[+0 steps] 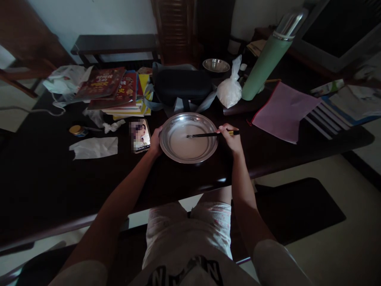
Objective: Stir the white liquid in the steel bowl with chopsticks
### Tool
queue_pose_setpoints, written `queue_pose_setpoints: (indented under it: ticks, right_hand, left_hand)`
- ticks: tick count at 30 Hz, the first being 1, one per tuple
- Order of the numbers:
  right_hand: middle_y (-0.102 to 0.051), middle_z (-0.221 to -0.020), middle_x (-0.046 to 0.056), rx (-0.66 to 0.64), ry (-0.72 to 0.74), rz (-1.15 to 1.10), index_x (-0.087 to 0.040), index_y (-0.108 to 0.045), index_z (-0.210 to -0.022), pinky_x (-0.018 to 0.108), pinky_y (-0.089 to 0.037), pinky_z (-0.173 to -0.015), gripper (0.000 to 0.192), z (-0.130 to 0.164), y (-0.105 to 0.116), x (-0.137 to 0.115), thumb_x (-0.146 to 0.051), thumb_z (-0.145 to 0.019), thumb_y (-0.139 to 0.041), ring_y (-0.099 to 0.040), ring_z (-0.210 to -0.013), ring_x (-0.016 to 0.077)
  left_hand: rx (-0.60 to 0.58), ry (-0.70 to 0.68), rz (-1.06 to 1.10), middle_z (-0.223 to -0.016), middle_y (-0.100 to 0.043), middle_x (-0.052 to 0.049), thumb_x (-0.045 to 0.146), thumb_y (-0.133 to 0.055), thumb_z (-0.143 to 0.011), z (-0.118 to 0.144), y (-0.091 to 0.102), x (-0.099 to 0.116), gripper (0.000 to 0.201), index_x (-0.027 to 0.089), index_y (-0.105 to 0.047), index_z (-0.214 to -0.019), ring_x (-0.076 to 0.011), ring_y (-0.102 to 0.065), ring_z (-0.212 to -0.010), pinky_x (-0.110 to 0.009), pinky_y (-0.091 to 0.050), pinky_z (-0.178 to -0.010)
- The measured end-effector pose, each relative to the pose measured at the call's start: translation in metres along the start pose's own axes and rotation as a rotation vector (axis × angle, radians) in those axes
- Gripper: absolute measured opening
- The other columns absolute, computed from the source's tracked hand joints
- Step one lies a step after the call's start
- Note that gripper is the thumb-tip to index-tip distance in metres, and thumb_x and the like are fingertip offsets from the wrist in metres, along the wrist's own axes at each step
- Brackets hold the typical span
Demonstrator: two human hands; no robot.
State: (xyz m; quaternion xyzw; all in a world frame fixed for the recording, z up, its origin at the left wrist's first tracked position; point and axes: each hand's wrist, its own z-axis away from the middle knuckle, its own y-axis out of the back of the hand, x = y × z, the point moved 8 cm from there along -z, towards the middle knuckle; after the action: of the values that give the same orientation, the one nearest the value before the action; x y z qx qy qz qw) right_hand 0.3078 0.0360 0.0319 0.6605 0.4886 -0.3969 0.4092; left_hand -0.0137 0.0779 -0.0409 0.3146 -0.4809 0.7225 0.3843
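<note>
A wide steel basin (188, 158) with whitish liquid (188, 143) in it sits on the dark table in front of me. My left hand (155, 140) is closed on the basin's left rim. In my right hand (229, 137) is a pair of dark chopsticks (205, 135) with gold-coloured ends. They lie nearly level across the right rim, their tips at the liquid near the basin's middle. A lit phone (141, 135) rests just left of my left hand. Behind the basin, to the right, stands a tied plastic bag of white powder (229, 94).
A tall green thermos (266, 67) rises at the back right beside a pink mesh pouch (285, 107). Behind the basin is a black case (183, 85); a small steel bowl (216, 65) stands farther back. Stacked books (110, 93), a tissue (94, 147) and a small jar (78, 130) lie left.
</note>
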Motion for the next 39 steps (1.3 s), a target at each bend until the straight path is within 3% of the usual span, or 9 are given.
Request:
queue_pose_setpoints:
  ticks: [3, 7, 12, 17, 22, 27, 31, 36, 39]
  right_hand:
    - [-0.072, -0.065, -0.002, 0.041, -0.033, -0.040, -0.027, -0.069, -0.062, 0.036, -0.055, -0.076, 0.054, 0.001, 0.004, 0.003, -0.078, -0.081, -0.072, -0.069, -0.069, 0.0188]
    - [-0.074, -0.069, -0.001, -0.063, -0.015, -0.023, -0.027, -0.072, -0.066, 0.036, -0.055, -0.078, 0.051, 0.001, -0.006, 0.000, -0.075, -0.082, -0.073, -0.072, -0.074, 0.0191]
    - [-0.073, -0.067, -0.001, 0.040, -0.019, -0.014, -0.027, -0.067, -0.062, 0.036, -0.055, -0.077, 0.056, 0.000, 0.003, 0.002, -0.079, -0.081, -0.070, -0.069, -0.069, 0.0187]
    - [-0.073, -0.068, -0.001, -0.061, -0.010, 0.000, -0.027, -0.071, -0.065, 0.038, -0.056, -0.080, 0.054, 0.000, -0.005, 0.001, -0.080, -0.080, -0.072, -0.072, -0.074, 0.0200]
    - [-0.073, -0.067, -0.001, 0.041, -0.032, -0.003, -0.027, -0.069, -0.064, 0.038, -0.056, -0.079, 0.056, 0.001, 0.005, 0.001, -0.080, -0.082, -0.070, -0.071, -0.070, 0.0194]
    - [-0.074, -0.068, 0.000, -0.039, -0.015, -0.019, -0.028, -0.073, -0.064, 0.037, -0.055, -0.078, 0.052, 0.000, -0.001, 0.000, -0.077, -0.080, -0.074, -0.071, -0.074, 0.0199]
    - [-0.072, -0.067, -0.001, 0.054, -0.002, -0.026, -0.028, -0.073, -0.063, 0.036, -0.053, -0.079, 0.051, 0.000, 0.006, 0.001, -0.075, -0.083, -0.073, -0.068, -0.071, 0.0180]
    - [-0.073, -0.069, 0.000, -0.061, 0.021, -0.013, -0.027, -0.075, -0.064, 0.036, -0.054, -0.077, 0.050, 0.001, -0.003, -0.001, -0.074, -0.082, -0.075, -0.070, -0.073, 0.0197]
    - [-0.073, -0.069, 0.000, 0.004, 0.038, 0.027, -0.027, -0.075, -0.064, 0.037, -0.054, -0.080, 0.052, -0.001, 0.003, -0.002, -0.076, -0.083, -0.073, -0.069, -0.075, 0.0200]
  left_hand:
    - [-0.012, -0.012, -0.016, -0.081, -0.078, -0.004, 0.039, -0.069, -0.081, -0.001, 0.000, 0.001, 0.021, 0.020, -0.072, -0.087, -0.0280, -0.078, -0.095, -0.036, -0.064, -0.085]
    - [0.015, 0.004, -0.016, -0.074, -0.076, -0.003, 0.040, -0.068, -0.082, -0.001, 0.002, 0.000, 0.019, 0.021, -0.072, -0.083, -0.0275, -0.078, -0.094, -0.035, -0.064, -0.084]
    - [0.021, 0.019, 0.000, -0.081, -0.079, -0.004, 0.036, -0.065, -0.083, 0.002, -0.001, 0.000, 0.019, 0.020, -0.073, -0.088, -0.0290, -0.078, -0.098, -0.037, -0.064, -0.087]
    - [0.010, 0.005, -0.008, -0.084, -0.079, -0.004, 0.036, -0.066, -0.083, 0.004, -0.003, 0.003, 0.020, 0.020, -0.075, -0.091, -0.0300, -0.078, -0.099, -0.038, -0.065, -0.086]
    - [0.034, 0.006, -0.014, -0.083, -0.079, -0.004, 0.034, -0.065, -0.084, 0.003, 0.000, 0.002, 0.019, 0.020, -0.075, -0.092, -0.0289, -0.078, -0.098, -0.037, -0.065, -0.085]
    - [0.042, 0.009, -0.010, -0.081, -0.079, -0.005, 0.031, -0.060, -0.085, 0.001, 0.001, 0.002, 0.019, 0.019, -0.075, -0.091, -0.0281, -0.078, -0.099, -0.036, -0.064, -0.085]
    - [0.017, 0.004, -0.035, -0.082, -0.079, -0.005, 0.033, -0.060, -0.084, -0.001, 0.001, 0.002, 0.020, 0.020, -0.075, -0.092, -0.0296, -0.078, -0.098, -0.038, -0.064, -0.084]
    - [-0.038, 0.003, -0.026, -0.085, -0.081, -0.005, 0.039, -0.067, -0.081, -0.006, 0.000, -0.001, 0.025, 0.020, -0.074, -0.095, -0.0298, -0.078, -0.094, -0.039, -0.064, -0.083]
    - [-0.047, -0.030, -0.006, -0.085, -0.081, -0.004, 0.037, -0.069, -0.079, -0.008, -0.002, 0.001, 0.023, 0.019, -0.075, -0.093, -0.0289, -0.078, -0.096, -0.037, -0.063, -0.085]
